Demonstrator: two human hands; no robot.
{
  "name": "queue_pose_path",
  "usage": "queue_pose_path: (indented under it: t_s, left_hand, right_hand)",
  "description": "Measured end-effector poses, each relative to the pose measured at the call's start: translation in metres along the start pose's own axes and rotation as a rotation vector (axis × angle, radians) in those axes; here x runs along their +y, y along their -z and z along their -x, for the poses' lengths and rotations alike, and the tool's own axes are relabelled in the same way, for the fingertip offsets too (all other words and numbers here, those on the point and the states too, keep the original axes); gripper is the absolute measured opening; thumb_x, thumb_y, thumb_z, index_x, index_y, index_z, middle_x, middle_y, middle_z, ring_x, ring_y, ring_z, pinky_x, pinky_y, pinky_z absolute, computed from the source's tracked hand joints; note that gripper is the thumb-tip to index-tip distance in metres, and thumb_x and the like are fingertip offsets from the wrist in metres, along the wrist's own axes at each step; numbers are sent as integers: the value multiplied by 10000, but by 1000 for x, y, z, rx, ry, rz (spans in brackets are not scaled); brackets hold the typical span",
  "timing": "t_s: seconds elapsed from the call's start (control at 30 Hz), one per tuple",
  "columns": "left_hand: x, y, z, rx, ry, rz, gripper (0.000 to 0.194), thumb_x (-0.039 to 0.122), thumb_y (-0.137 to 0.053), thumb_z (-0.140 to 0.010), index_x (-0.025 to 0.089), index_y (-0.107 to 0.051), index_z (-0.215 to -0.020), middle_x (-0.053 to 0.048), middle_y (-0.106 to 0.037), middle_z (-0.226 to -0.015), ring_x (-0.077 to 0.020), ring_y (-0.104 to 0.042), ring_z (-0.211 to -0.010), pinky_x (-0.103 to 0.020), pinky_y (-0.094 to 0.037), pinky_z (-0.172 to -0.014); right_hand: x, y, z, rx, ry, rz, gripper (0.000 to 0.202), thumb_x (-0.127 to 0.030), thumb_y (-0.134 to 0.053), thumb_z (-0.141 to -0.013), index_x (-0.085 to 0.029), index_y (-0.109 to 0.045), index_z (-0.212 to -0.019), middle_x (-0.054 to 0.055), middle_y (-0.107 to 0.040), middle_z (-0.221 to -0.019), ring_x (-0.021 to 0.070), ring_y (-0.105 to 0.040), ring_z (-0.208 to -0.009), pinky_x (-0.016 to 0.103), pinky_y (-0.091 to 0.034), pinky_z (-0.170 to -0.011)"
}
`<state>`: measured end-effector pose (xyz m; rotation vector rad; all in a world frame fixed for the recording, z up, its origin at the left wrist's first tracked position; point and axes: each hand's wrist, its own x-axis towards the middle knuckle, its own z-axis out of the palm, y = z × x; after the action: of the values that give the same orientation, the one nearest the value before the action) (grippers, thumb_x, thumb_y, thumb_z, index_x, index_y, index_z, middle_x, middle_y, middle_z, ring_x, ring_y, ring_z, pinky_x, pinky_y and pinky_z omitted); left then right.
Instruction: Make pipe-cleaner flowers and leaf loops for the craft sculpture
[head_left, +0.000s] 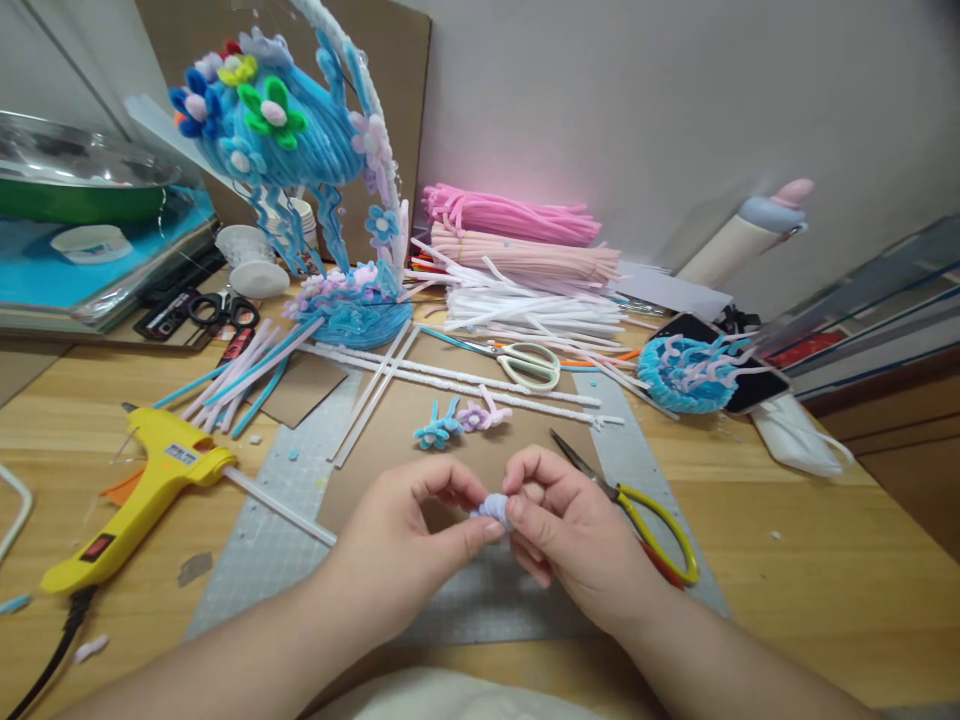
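Observation:
Between my two hands is a small coil of pale lavender pipe cleaner (494, 509). My left hand (409, 545) pinches its left end between thumb and fingertips. My right hand (574, 535) grips the other end, with the fingers curled and partly covering it. Just beyond my hands lie a blue pipe-cleaner flower (433, 430) and a lilac pipe-cleaner flower (480, 414) on a brown cardboard sheet (375, 480). To the right of my right hand rest yellow-handled scissors (660, 520), blades pointing away.
A yellow glue gun (150, 490) lies left on the grey cutting mat (247, 580) side of the table. Behind stand a blue jellyfish figure (285, 120), pipe-cleaner bundles (525, 260) and pale-handled scissors (529, 366). A blue pipe-cleaner piece (682, 375) sits at right by a phone (757, 385).

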<state>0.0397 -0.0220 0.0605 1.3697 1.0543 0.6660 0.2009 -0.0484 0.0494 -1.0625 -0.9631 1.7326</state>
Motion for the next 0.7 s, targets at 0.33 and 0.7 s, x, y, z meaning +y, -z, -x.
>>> queue_pose_path:
  t_s: [0.33, 0.7]
  left_hand:
    - [-1, 2, -6, -9, 205, 520, 272, 278, -773, -620, 154, -542, -696, 47, -590, -607, -63, -507, -554, -171, -361, -522]
    - [-7, -2, -6, -61, 164, 591, 252, 211, -715, -691, 170, -498, -814, 34, -585, -695, -72, -536, -598, -199, -426, -590]
  right_hand:
    - [3, 3, -3, 21, -136, -69, 288, -427, -507, -847, -159, -502, -742, -49, -510, -521, 33, -419, -343, 131, -231, -329]
    - [13, -4, -1, -74, -219, -58, 262, -373, -554, -802, -130, -560, -704, -26, -550, -489, 27, -426, -324, 117, -226, -308]
